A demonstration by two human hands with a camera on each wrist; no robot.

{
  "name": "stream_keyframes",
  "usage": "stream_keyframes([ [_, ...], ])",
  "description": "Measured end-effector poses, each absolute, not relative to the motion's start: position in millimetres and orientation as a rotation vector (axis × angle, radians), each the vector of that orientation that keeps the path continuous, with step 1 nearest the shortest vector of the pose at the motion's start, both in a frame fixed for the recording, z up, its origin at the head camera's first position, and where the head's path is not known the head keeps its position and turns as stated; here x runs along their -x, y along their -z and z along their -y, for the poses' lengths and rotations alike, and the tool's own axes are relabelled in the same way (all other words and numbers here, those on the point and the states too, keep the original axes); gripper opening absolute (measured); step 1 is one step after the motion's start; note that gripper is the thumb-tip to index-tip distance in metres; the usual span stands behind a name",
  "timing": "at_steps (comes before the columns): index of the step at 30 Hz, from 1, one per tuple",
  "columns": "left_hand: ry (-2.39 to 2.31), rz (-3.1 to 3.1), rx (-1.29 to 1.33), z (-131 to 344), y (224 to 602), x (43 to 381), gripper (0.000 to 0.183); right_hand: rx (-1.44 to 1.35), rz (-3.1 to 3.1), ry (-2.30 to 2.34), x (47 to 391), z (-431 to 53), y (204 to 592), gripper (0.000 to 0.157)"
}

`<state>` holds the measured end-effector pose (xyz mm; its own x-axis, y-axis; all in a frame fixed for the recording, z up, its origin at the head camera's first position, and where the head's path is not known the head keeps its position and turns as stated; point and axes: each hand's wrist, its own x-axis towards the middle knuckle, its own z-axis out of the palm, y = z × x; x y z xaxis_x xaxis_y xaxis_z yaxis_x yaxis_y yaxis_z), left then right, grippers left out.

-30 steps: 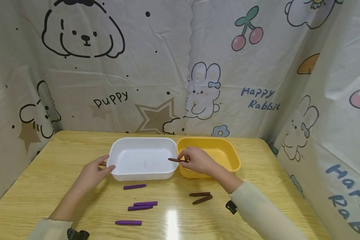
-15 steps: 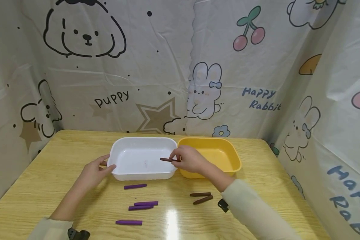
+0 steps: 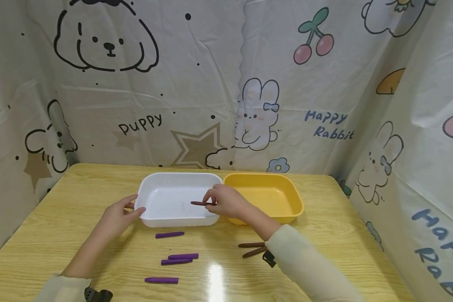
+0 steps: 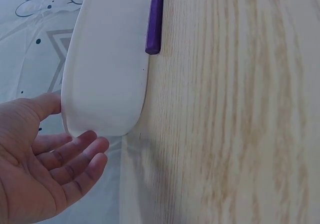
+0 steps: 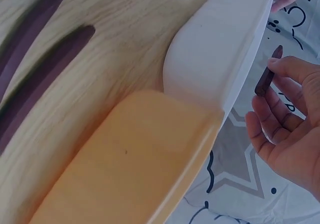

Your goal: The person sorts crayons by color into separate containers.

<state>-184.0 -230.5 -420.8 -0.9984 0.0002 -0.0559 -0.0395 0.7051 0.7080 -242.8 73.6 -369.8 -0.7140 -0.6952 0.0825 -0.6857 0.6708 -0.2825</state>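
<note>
- As we look down at the hands, the right hand (image 3: 226,200) pinches a brown crayon (image 3: 198,203) between thumb and fingertips, its other fingers loosely curved; the crayon lies nearly level above the white tub (image 3: 181,222), apart from its walls as far as we can tell.
- We see the left hand (image 3: 117,216) at that tub's left end, loosely spread, gripping the edge between thumb and fingers.
- We judge the crayon light, stiff and waxy: somewhat slippery, and apt to snap if bent. We would hold it gently around mid-barrel, off the tapered tip.
- The tub looks to us like light, fairly stiff plastic; a grip at the rim should steady it.
- Beside it, seemingly touching, we find the yellow tub (image 3: 277,219).
- On the table (image 3: 211,241), two more brown crayons (image 3: 251,245) and four purple crayons (image 3: 170,235) lie in front of the tubs.
</note>
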Motion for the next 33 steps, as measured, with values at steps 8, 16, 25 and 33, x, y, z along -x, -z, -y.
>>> stream_keyframes([
  [8,-1.182,-2.853,0.041,231,423,184,0.07,1.132,-2.823,0.45,244,-61,379,0.012],
  [16,-1.181,-2.843,0.062,231,424,184,0.071,1.102,-2.812,0.468,246,-51,388,0.014],
  [25,-1.201,-2.848,0.049,231,424,185,0.071,1.023,-2.793,0.456,255,-42,403,0.013],
  [33,-1.21,-2.838,0.055,231,425,185,0.072,0.905,-2.778,0.497,262,-36,411,0.012],
])
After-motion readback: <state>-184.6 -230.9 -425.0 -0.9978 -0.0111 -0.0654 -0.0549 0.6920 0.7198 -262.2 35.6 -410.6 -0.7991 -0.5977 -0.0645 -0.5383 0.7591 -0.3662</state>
